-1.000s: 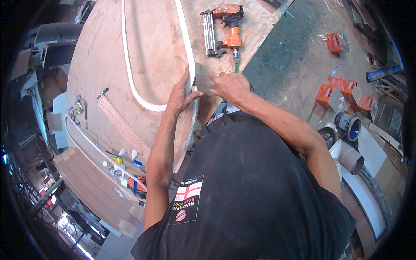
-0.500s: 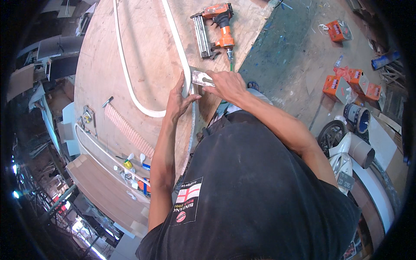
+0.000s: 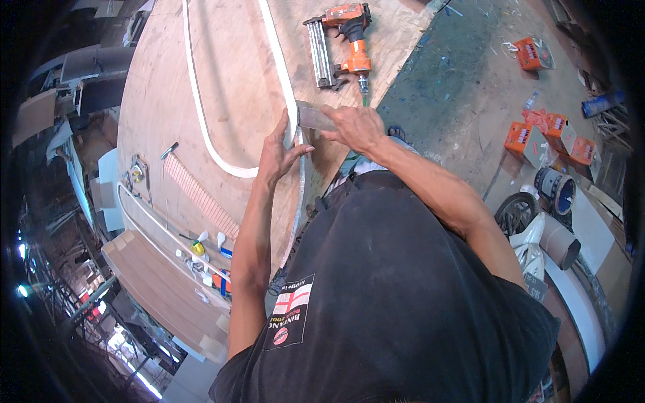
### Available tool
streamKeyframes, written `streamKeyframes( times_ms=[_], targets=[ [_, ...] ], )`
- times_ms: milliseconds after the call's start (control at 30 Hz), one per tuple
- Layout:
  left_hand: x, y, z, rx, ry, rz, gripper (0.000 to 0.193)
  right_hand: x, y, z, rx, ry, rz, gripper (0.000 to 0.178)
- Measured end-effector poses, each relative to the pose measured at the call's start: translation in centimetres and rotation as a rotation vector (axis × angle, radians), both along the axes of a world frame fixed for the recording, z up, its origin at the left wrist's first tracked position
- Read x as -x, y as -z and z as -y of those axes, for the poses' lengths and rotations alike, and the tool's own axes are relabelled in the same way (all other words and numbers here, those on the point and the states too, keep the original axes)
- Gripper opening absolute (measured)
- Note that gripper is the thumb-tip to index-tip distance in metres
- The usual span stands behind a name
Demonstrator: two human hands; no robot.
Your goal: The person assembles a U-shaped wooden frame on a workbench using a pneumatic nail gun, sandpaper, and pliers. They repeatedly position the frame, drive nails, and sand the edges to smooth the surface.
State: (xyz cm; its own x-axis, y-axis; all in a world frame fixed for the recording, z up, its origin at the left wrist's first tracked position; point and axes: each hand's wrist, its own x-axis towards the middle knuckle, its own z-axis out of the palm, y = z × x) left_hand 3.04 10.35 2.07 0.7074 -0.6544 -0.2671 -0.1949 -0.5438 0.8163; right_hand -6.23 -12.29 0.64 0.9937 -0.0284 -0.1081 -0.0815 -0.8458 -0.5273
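Observation:
A long white curved strip [image 3: 277, 64], bent into a U shape, rests on the plywood tabletop. At the right side of its bend, my left hand [image 3: 275, 151] grips it, fingers along the outer side and thumb stretched toward the table edge. My right hand [image 3: 356, 127] pinches a flat metal plane blade [image 3: 314, 119], whose far end meets the strip's outer side just above my left hand. Fingers cover the blade's near end. Beyond my right hand, an orange nail gun [image 3: 353, 47] lies on its side with a hose attached.
On the plywood tabletop [image 3: 235, 87] lies a pinkish ribbed strip [image 3: 198, 195]. Glue bottles and small tools [image 3: 200, 250] sit by a stack of brown boards [image 3: 161, 289] at left. Orange tins [image 3: 521, 138] and a motorbike wheel [image 3: 517, 211] stand on the floor at right.
The plane blade has turned over in my right hand, so its slotted face no longer shows. My left hand keeps its grip on the strip. The whole view has shifted slightly.

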Motion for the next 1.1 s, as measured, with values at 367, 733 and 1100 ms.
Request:
streamKeyframes(
  times_ms=[367,733,1100],
  targets=[
    [0.0,0.0,0.0,0.004,-0.026,-0.032,0.118,-0.5,-1.7,0.5,0.048,-0.024,0.051,0.056],
    [-0.4,-0.1,-0.2,-0.011,0.009,0.053,0.117,-2.5,-1.9,1.9,0.034,-0.163,-0.014,0.055],
    [-0.6,1.0,-0.8,0.024,0.026,0.05,0.114,-2.2,3.2,2.1,-0.053,-0.149,0.146,0.057]
  ],
)
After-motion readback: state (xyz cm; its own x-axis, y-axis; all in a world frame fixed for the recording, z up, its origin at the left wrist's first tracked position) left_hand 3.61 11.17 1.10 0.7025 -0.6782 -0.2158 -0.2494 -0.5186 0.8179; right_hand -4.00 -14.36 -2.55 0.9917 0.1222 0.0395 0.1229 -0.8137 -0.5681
